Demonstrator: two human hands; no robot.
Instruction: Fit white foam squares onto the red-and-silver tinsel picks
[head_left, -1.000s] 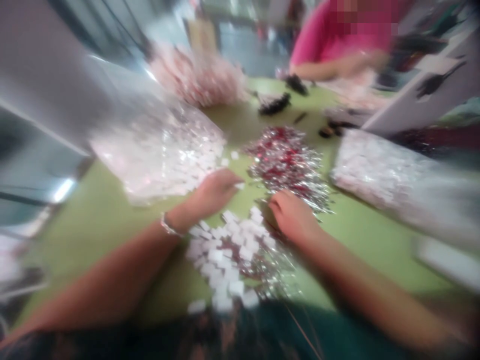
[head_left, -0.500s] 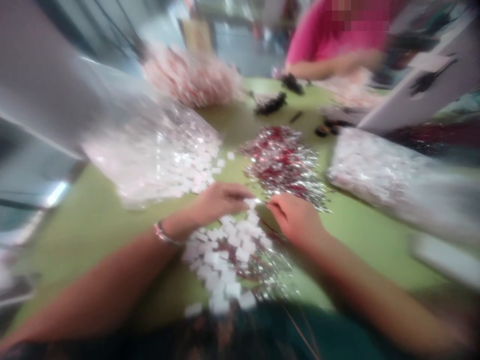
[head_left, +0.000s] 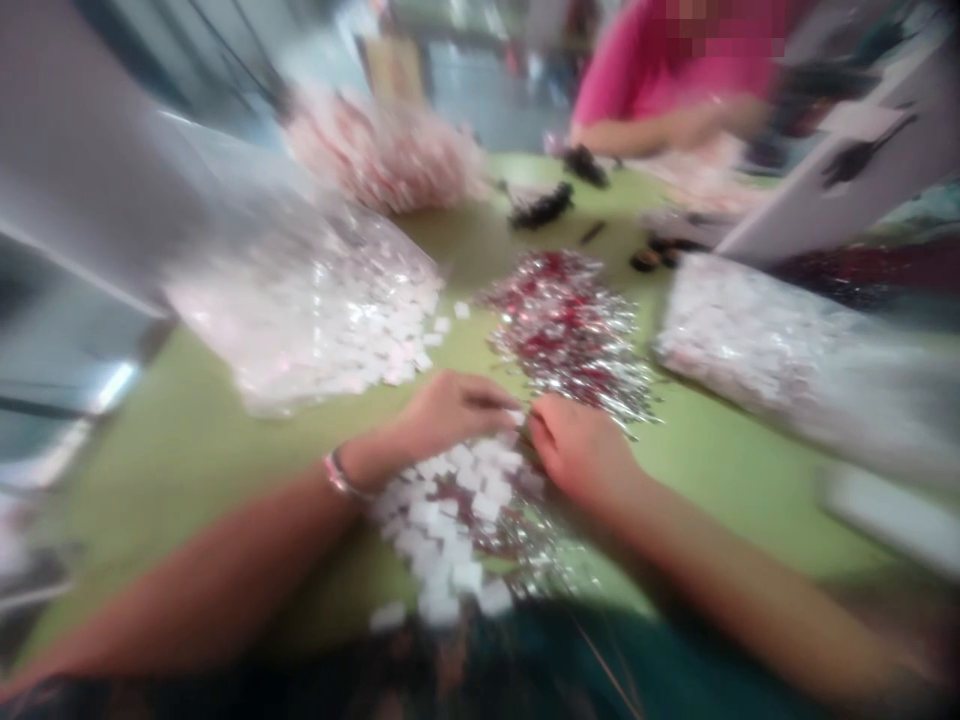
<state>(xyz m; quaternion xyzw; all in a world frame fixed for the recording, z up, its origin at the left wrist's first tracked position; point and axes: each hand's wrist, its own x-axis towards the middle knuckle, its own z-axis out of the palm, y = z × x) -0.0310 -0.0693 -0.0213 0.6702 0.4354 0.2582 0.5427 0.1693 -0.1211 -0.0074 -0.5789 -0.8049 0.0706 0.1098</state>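
Note:
My left hand (head_left: 457,408), with a bracelet (head_left: 339,473) at the wrist, pinches a small white square piece (head_left: 517,418) at its fingertips. Close beside it on the right, my right hand (head_left: 574,440) is closed, fingers pressed together; what it grips is too small to make out. Below both hands lies a heap of white squares (head_left: 442,525) mixed with red and silvery strands (head_left: 540,555). Just beyond my right hand is a pile of red and silver shiny pieces (head_left: 570,325).
A clear bag of white pieces (head_left: 315,310) lies open at left, another bag (head_left: 757,335) at right. Pink-white bundles (head_left: 382,150) and dark bundles (head_left: 541,205) are at the back of the green table (head_left: 172,450). A person in pink (head_left: 630,70) sits opposite.
My left hand has shifted slightly right and my right hand slightly left and down, so their fingertips are closer together. The strand between them no longer shows clearly.

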